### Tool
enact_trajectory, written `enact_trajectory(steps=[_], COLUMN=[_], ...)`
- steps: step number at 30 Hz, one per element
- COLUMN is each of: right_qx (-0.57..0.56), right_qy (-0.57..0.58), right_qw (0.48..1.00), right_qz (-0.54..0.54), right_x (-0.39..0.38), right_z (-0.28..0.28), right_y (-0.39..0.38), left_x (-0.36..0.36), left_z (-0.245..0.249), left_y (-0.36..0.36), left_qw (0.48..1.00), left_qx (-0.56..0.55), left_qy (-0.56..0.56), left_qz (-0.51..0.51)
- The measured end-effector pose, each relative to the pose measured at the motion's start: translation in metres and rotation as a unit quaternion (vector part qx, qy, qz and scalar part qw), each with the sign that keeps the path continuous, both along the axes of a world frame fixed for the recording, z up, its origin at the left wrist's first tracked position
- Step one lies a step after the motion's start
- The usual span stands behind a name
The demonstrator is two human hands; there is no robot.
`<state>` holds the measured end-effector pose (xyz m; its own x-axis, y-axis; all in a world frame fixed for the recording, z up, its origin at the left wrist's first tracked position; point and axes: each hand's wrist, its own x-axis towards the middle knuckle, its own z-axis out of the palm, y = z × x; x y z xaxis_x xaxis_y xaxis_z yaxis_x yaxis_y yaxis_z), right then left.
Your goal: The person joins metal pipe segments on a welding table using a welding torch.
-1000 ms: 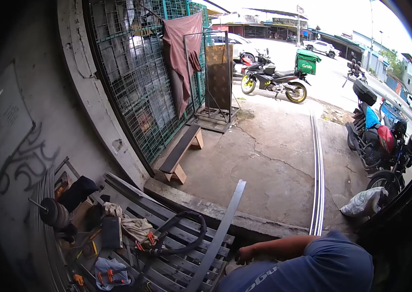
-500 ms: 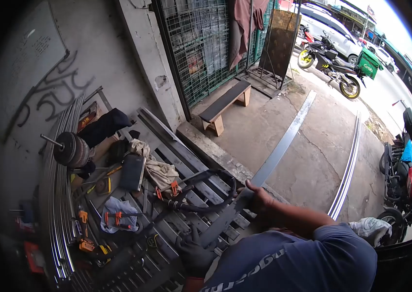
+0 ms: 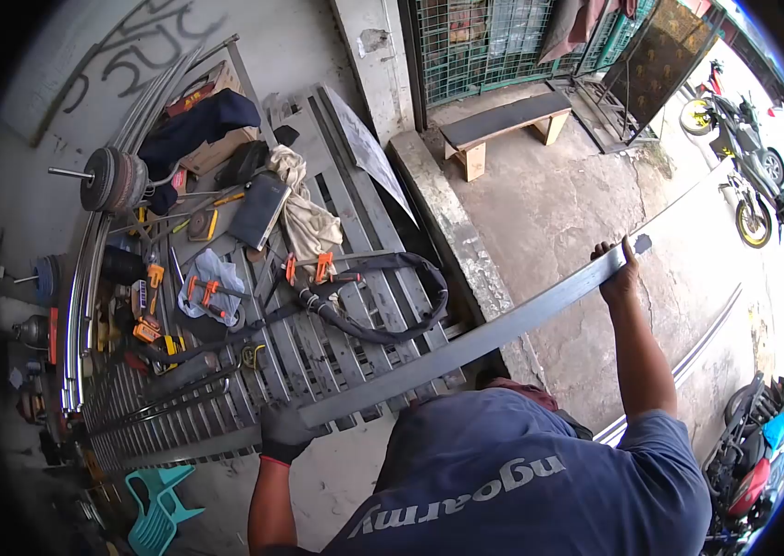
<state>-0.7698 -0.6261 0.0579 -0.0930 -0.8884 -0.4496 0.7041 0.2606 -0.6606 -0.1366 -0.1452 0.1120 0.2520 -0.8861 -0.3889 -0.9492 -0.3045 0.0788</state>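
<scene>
A long, flat grey metal bar [image 3: 466,347] slants across the head view, from the slatted metal table at lower left out over the concrete floor at upper right. My right hand [image 3: 619,271], bare, is closed around the bar with its arm stretched out. Near the bar's lower left part, my left hand [image 3: 286,432] wears a dark glove and grips it at the table's near edge. Part of the left fingers is hidden. Behind the bar, a loop of thick black cable [image 3: 420,326] lies on the slatted table [image 3: 369,301].
Orange clamps [image 3: 322,267], a cloth [image 3: 308,218], a dark flat case [image 3: 258,211] and tools crowd the table. Metal tubes [image 3: 80,324] run along its left. A teal plastic stool [image 3: 158,514] stands below. Beyond are a bench [image 3: 508,122] and parked motorcycles [image 3: 746,208].
My right hand has moved outward to the upper right, and my left hand has shifted left. The bar now lies at a flatter slant. The view has turned, bringing the teal stool into sight.
</scene>
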Motion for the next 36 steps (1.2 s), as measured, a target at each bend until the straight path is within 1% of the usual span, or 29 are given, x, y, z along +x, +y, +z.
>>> enact_trajectory(steps=[1, 2, 3, 5, 6, 7, 8, 9, 11, 12, 13, 14, 15, 16, 17, 18, 19, 20, 22, 24, 26, 27, 28, 29, 30, 31, 33, 34, 36], right_qx=[-0.005, 0.012, 0.008, 0.125, 0.136, 0.147, 0.169, 0.175, 0.198, 0.215, 0.224, 0.216, 0.242, 0.263, 0.274, 0.235, 0.262, 0.252, 0.255, 0.259, 0.235, 0.245, 0.251, 0.257, 0.257, 0.25, 0.236, 0.227, 0.22], right_qy=[-0.018, -0.051, -0.077, -0.13, -0.149, -0.16, -0.142, -0.131, -0.008, -0.003, 0.009, 0.07, 0.11, 0.124, 0.1, 0.126, 0.125, 0.123, 0.1, 0.097, 0.123, 0.128, 0.14, 0.153, 0.144, 0.126, 0.091, 0.098, 0.12], right_qw=[0.998, 0.991, 0.984, 0.961, 0.962, 0.964, 0.962, 0.963, 0.971, 0.964, 0.963, 0.967, 0.953, 0.944, 0.946, 0.958, 0.951, 0.958, 0.961, 0.961, 0.964, 0.96, 0.957, 0.954, 0.956, 0.96, 0.967, 0.968, 0.968], right_qz=[0.059, 0.123, 0.16, 0.208, 0.184, 0.153, 0.16, 0.155, 0.135, 0.155, 0.15, 0.112, 0.146, 0.154, 0.138, 0.11, 0.106, 0.062, 0.028, 0.018, 0.008, -0.036, -0.036, -0.034, -0.016, -0.004, 0.023, 0.037, 0.015], right_x=[0.023, 0.054, 0.088, 0.145, 0.135, 0.107, 0.062, 0.023, -0.047, -0.076, -0.114, -0.138, -0.136, -0.168, -0.189, -0.185, -0.165, -0.16, -0.163, -0.166, -0.192, -0.196, -0.206, -0.217, -0.221, -0.221, -0.218, -0.215, -0.219], right_z=[-0.006, 0.006, 0.013, 0.054, 0.019, -0.02, -0.041, -0.061, -0.099, -0.119, -0.135, -0.144, -0.129, -0.169, -0.209, -0.2, -0.159, -0.151, -0.141, -0.143, -0.158, -0.142, -0.142, -0.143, -0.148, -0.155, -0.168, -0.179, -0.19], right_y=[0.024, 0.059, 0.092, 0.144, 0.134, 0.108, 0.074, 0.03, -0.035, -0.061, -0.076, -0.081, -0.074, -0.086, -0.095, -0.091, -0.082, -0.081, -0.078, -0.08, -0.091, -0.098, -0.107, -0.115, -0.117, -0.116, -0.109, -0.109, -0.119], left_x=[-0.031, -0.076, -0.117, -0.194, -0.225, -0.236, -0.246, -0.238, -0.218, -0.203, -0.192, -0.179, -0.174, -0.167, -0.155, -0.136, -0.12, -0.106, -0.079, -0.077, -0.085, -0.116, -0.148, -0.181, -0.213, -0.229, -0.248, -0.269, -0.314], left_z=[-0.013, 0.006, 0.012, 0.019, 0.013, 0.016, 0.019, 0.027, 0.06, 0.044, 0.066, 0.085, 0.101, 0.114, 0.113, 0.105, 0.098, 0.131, 0.111, 0.081, 0.072, 0.082, 0.088, 0.092, 0.095, 0.095, 0.05, 0.029, -0.024], left_y=[-0.022, -0.064, -0.097, -0.155, -0.176, -0.178, -0.181, -0.171, -0.137, -0.105, -0.087, -0.069, -0.054, -0.034, -0.008, 0.02, 0.05, 0.037, 0.072, 0.071, 0.048, 0.01, -0.027, -0.065, -0.104, -0.124, -0.13, -0.136, -0.181], left_qw=[0.994, 0.999, 0.996, 0.981, 0.954, 0.954, 0.952, 0.972, 0.993, 0.984, 0.991, 0.996, 0.993, 0.996, 0.992, 0.987, 0.974, 0.977, 0.988, 0.982, 0.964, 0.95, 0.934, 0.927, 0.919, 0.911, 0.954, 0.978, 0.993], left_qx=[-0.08, -0.027, -0.062, -0.142, -0.199, -0.168, -0.135, -0.088, -0.013, -0.129, -0.094, -0.06, -0.105, -0.057, -0.004, -0.078, -0.151, 0.1, 0.013, 0.129, 0.234, 0.284, 0.333, 0.355, 0.376, 0.397, 0.272, 0.179, 0.068], left_qy=[0.0, 0.007, -0.002, -0.033, -0.133, -0.168, -0.202, -0.166, -0.079, -0.071, -0.053, -0.036, -0.057, -0.071, -0.107, -0.138, -0.171, -0.18, -0.153, -0.135, -0.12, -0.117, -0.114, -0.103, -0.093, -0.083, 0.026, 0.066, 0.064], left_qz=[-0.074, -0.029, -0.062, -0.128, -0.183, -0.184, -0.186, -0.145, -0.088, -0.1, -0.076, -0.05, -0.018, 0.006, 0.062, 0.038, 0.014, 0.047, -0.028, -0.019, -0.031, -0.05, -0.067, -0.072, -0.076, -0.08, -0.122, -0.08, -0.069])
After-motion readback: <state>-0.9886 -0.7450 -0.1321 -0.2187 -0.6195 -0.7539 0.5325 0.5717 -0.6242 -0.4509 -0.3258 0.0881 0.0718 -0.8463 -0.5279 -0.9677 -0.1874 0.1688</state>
